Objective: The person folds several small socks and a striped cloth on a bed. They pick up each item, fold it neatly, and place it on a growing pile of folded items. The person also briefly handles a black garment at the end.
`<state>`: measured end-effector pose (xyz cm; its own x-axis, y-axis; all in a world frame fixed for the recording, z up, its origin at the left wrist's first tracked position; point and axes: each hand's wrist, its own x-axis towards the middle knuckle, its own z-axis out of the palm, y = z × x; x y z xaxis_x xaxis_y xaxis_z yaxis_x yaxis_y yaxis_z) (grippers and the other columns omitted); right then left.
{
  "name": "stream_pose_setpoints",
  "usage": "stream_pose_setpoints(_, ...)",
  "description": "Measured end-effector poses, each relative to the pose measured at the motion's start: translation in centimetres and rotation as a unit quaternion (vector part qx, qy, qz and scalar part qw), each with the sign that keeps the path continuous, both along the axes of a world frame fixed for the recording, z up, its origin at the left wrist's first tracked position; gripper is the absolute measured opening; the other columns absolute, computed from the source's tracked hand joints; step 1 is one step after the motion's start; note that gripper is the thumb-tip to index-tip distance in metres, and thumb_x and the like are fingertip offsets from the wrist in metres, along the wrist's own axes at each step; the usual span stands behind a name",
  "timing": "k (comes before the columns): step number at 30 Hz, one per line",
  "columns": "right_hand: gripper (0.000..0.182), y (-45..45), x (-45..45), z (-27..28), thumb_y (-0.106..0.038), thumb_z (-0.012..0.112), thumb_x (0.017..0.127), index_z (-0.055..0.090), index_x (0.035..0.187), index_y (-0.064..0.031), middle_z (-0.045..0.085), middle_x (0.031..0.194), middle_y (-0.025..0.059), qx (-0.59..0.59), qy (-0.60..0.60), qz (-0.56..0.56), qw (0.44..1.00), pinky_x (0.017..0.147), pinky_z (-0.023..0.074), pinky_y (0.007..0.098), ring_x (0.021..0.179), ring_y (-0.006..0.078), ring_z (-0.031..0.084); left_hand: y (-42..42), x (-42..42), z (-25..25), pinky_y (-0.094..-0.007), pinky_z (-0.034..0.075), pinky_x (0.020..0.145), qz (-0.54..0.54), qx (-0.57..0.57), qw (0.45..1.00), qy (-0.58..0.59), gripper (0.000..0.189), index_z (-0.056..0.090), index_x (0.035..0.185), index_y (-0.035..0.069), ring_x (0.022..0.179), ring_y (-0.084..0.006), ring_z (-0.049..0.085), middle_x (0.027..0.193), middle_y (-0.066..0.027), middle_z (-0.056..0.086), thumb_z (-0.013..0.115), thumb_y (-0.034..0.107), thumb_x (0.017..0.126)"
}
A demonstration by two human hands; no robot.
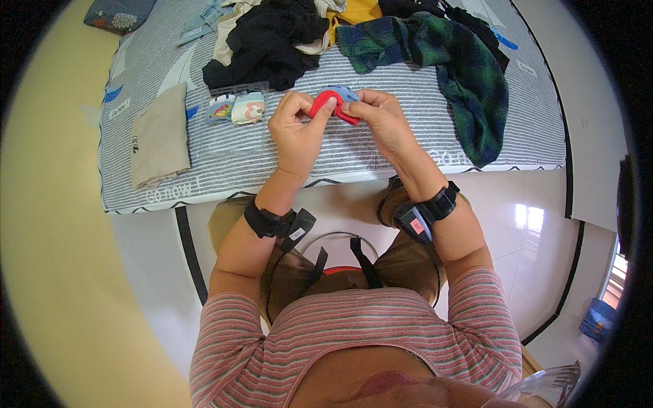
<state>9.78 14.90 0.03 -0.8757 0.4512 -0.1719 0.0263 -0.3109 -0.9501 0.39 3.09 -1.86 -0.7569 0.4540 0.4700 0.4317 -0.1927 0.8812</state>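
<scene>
My left hand (297,125) and my right hand (385,122) both grip a small red and blue cloth bundle (326,99), which looks like a sock. Its red edge is pinched between my thumbs and fingers, and the blue part shows behind it. Left of my left hand lie two small folded cloth bundles, one blue-grey with a colourful print (221,111), the other pale with a pink pattern (248,108). They sit in or on a clear plastic sheet or bag (257,87). My fingers hide part of the held cloth.
A folded beige garment (160,137) lies at the left on the striped bed cover (326,158). Black clothing (270,46) is heaped at the back. A green and navy plaid garment (469,86) spreads to the right. A patterned cushion (120,15) stands at the far left corner.
</scene>
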Motion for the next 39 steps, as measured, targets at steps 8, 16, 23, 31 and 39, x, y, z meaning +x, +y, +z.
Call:
stream_pose_setpoints(8,0.014,-0.9,-0.4,-0.5,-0.008,0.066,0.071,0.058,0.08,-0.0004,0.061,0.07,0.0056,-0.013,0.056,-0.026,0.998,0.058,0.0403,0.0212,0.062,0.0081,0.054,0.5,1.0,2.0,-0.0192,0.044,0.063,-0.061,0.077,0.983,-0.155,0.013,0.048,0.085,0.0,0.072,-0.0057,0.051,0.079,-0.0013,0.052,0.06,-0.001,0.081)
stream_pose_setpoints(16,0.025,-0.5,-0.4,0.3,-0.009,0.066,0.07,0.056,0.091,-0.0019,0.06,0.079,0.0048,-0.033,-0.03,0.033,0.998,0.059,0.041,0.0228,0.068,0.0096,0.054,-0.3,-0.9,0.5,-0.0227,0.047,0.074,-0.223,0.039,0.916,-0.331,0.015,0.053,0.098,0.0,0.08,-0.0097,0.056,0.088,-0.0047,0.056,0.055,0.001,0.083)
stream_pose_setpoints(23,0.021,0.7,-0.2,0.5,-0.007,0.064,0.074,0.055,0.093,-0.0061,0.058,0.083,0.0024,-0.084,0.0,0.036,0.996,0.06,0.0461,0.0237,0.071,0.01,0.056,-0.5,-0.7,1.1,-0.0252,0.049,0.078,-0.301,0.01,0.858,-0.417,0.025,0.05,0.106,0.001,0.083,-0.0123,0.057,0.095,-0.0057,0.056,0.055,0.0,0.081)
stream_pose_setpoints(31,0.022,0.7,0.0,0.7,-0.009,0.065,0.074,0.056,0.093,-0.004,0.059,0.085,0.005,-0.137,0.015,0.046,0.989,0.06,0.0453,0.0263,0.075,0.0136,0.056,-0.9,-1.1,0.4,-0.0309,0.049,0.081,-0.329,-0.02,0.841,-0.43,0.027,0.047,0.107,0.002,0.093,-0.0173,0.057,0.104,-0.0093,0.055,0.056,0.004,0.082)
stream_pose_setpoints(39,0.024,0.4,0.1,1.0,-0.009,0.065,0.073,0.055,0.094,-0.0022,0.059,0.086,0.0059,-0.115,0.0,0.024,0.993,0.064,0.0467,0.0279,0.077,0.0151,0.057,-0.8,-0.6,0.4,-0.0287,0.05,0.074,-0.319,0.0,0.836,-0.446,0.024,0.045,0.103,0.005,0.086,-0.0157,0.058,0.096,-0.0081,0.056,0.054,0.0,0.081)
